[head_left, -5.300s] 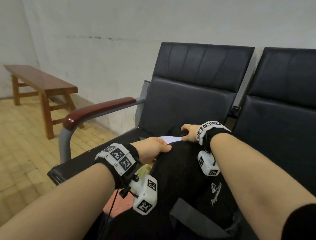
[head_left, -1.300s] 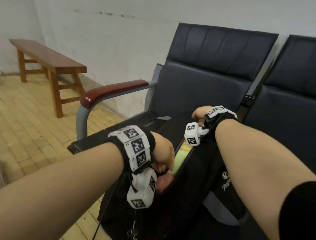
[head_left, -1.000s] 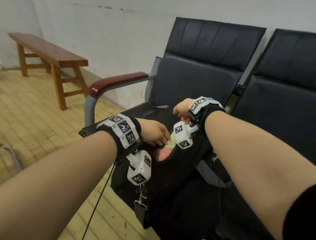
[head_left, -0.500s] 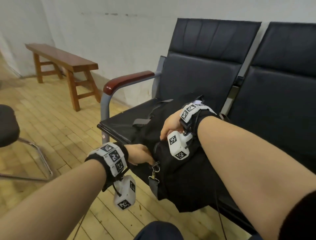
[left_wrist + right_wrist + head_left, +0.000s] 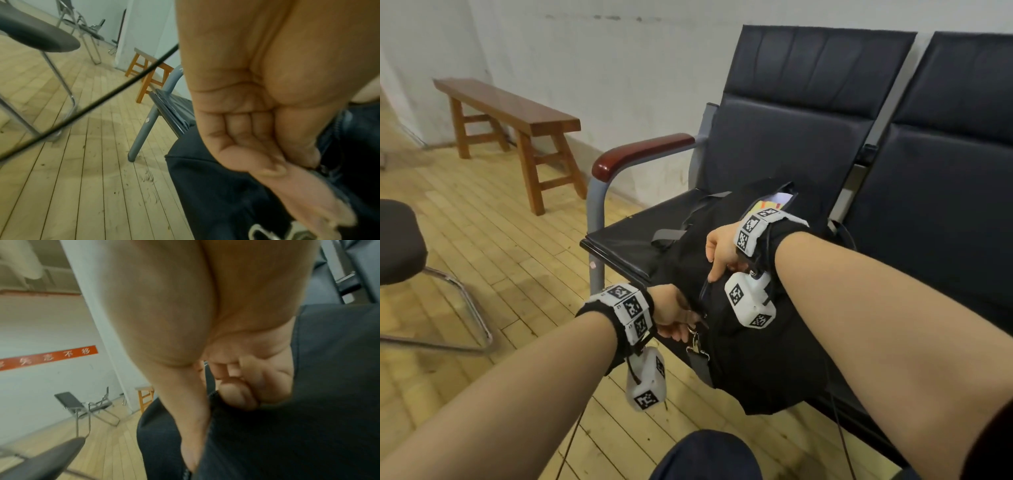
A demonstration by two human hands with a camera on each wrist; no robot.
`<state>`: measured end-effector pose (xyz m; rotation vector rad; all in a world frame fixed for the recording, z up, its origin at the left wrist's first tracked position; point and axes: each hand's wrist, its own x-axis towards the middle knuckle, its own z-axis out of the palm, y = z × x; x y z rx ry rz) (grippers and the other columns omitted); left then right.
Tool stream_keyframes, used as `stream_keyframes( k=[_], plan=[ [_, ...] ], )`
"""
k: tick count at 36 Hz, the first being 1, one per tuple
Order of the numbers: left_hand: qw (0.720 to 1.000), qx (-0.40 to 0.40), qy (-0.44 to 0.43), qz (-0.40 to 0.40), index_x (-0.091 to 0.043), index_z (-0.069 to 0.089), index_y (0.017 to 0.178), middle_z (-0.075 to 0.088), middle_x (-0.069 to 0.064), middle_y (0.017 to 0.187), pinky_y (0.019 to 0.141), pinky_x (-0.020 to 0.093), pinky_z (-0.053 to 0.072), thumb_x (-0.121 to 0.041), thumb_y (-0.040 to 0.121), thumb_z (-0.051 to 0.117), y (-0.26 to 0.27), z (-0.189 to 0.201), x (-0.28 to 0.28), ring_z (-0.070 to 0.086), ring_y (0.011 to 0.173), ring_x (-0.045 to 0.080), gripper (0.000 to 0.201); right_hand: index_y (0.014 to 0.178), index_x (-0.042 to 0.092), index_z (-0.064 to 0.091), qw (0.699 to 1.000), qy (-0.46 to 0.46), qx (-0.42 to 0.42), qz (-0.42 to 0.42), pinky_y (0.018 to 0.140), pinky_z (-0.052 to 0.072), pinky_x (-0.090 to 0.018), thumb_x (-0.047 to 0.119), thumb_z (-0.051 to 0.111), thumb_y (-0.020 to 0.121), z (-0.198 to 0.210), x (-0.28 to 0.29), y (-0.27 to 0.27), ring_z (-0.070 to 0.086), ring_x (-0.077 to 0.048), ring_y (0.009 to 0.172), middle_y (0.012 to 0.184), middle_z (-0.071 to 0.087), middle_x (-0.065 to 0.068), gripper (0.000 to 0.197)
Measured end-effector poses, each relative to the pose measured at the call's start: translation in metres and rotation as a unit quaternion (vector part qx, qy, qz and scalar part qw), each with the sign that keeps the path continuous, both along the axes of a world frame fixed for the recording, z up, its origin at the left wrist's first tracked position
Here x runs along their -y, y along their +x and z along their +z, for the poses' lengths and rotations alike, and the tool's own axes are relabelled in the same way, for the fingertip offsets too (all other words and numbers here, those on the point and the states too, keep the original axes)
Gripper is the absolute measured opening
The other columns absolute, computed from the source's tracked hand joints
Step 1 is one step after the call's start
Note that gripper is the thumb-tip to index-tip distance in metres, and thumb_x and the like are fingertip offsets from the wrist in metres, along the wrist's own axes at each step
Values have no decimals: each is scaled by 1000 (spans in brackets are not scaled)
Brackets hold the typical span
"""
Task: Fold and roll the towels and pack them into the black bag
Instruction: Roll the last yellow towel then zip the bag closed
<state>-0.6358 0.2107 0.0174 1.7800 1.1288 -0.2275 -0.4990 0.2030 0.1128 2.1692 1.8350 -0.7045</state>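
a person's left hand (image 5: 671,317) pinches the near end of the black bag (image 5: 753,342) by its metal clasp (image 5: 693,342), fingers curled tight at the seat's front edge, where the bag overhangs the floor. just beyond, the right hand (image 5: 720,248) presses on top of the bag, thumb and forefinger pinching at the zip line. at the bag's far end, towards the seat's (image 5: 626,236) back, an open gap shows a yellow and white towel (image 5: 774,202).

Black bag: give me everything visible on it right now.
The black bag is soft dark fabric, lying on the black seat with its near end overhanging the edge. Grey strap and metal clip hang there. Its far end gapes, showing colourful contents. The left hand grips the near end; the right hand pinches along the zipper line.
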Motion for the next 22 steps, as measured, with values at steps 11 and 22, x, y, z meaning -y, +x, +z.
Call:
stream_keyframes(
  k=[11,22],
  plan=[
    [997,19,50,53,2,66,91,70,11,67,50,22,52,-9,91,63,-7,11,1,68,55,15,11,73,21,46,986,62,119,102,64,42,-26,19,77,78,-2,-1,-17,53,-20,80,79,50,2,32],
    [991,30,-46,120,-14,48,66,48,-5,39,32,17,34,-10,97,43,-33,25,-1,42,30,6,32,105,19,57,982,-61,43,172,52,48,-22,24,76,81,0,6,-62,57,-12,58,74,61,2,31]
  ],
)
